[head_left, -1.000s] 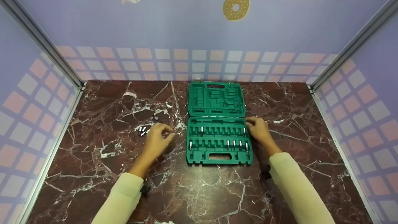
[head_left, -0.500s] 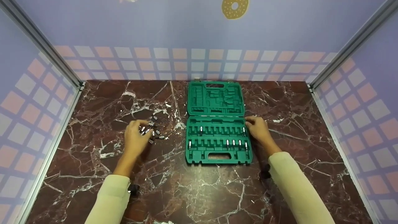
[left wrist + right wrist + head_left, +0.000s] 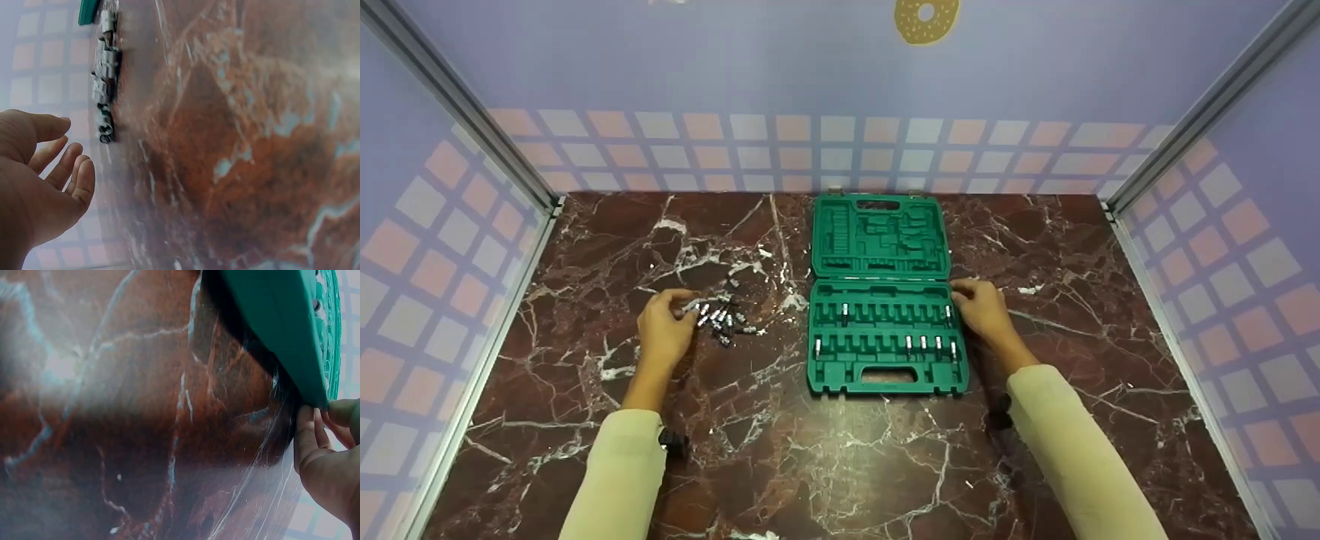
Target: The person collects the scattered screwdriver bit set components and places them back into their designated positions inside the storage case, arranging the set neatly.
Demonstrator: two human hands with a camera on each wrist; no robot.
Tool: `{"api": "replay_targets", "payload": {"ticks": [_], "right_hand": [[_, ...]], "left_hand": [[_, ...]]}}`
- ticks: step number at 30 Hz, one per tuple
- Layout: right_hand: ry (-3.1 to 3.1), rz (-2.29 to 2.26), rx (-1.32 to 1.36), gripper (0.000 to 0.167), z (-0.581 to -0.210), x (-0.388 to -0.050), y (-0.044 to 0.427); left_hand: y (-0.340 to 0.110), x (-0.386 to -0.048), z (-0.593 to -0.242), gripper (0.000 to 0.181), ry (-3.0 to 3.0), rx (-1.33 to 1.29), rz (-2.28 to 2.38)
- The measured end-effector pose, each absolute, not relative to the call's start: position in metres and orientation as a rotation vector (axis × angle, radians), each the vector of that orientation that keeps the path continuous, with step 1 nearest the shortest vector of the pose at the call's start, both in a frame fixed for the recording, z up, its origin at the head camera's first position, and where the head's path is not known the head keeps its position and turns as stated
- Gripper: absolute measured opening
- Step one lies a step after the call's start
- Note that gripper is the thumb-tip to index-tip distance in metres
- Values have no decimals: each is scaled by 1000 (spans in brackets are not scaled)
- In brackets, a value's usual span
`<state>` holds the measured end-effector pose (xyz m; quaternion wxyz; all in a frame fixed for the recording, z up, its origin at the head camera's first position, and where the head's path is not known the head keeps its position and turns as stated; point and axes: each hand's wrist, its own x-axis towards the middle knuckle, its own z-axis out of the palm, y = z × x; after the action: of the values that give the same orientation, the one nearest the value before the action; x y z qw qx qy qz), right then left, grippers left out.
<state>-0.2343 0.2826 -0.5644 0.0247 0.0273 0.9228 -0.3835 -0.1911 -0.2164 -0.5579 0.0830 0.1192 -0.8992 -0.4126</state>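
Observation:
My left hand (image 3: pixel 664 326) is beside a loose pile of small silver-and-dark metal sockets (image 3: pixel 720 316) on the marble-patterned table. In the left wrist view, its loosely bent fingers (image 3: pixel 84 183) hold nothing, and a gap separates them from the sockets (image 3: pixel 107 67). A green plastic tool case (image 3: pixel 885 367) lies unfolded in the middle, its moulded lid (image 3: pixel 847 264) at the back. Several sockets (image 3: pixel 923 343) stand in its two rows of slots; other slots are vacant. My right hand (image 3: pixel 984 311) pinches the case's right edge near the hinge, thumb above and fingers below in the right wrist view.
Patterned panels (image 3: pixel 735 67) wall off the back, left and right of the dark red marbled table (image 3: pixel 855 465). Metal posts (image 3: pixel 521 165) stand at the rear corners. The case has a handle cut-out at its front edge.
My left hand has moved left, from between the pile and the case to over the sockets, then to the pile's left side. My right hand keeps its grip on the case.

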Motion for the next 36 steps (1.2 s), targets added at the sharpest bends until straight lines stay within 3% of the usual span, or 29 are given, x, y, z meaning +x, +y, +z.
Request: {"api": "replay_targets", "payload": {"ticks": [36], "right_hand": [[2813, -1202, 110, 31, -566, -235, 282]], "left_hand": [[-225, -207, -573, 20, -2762, 405, -1152]]}}
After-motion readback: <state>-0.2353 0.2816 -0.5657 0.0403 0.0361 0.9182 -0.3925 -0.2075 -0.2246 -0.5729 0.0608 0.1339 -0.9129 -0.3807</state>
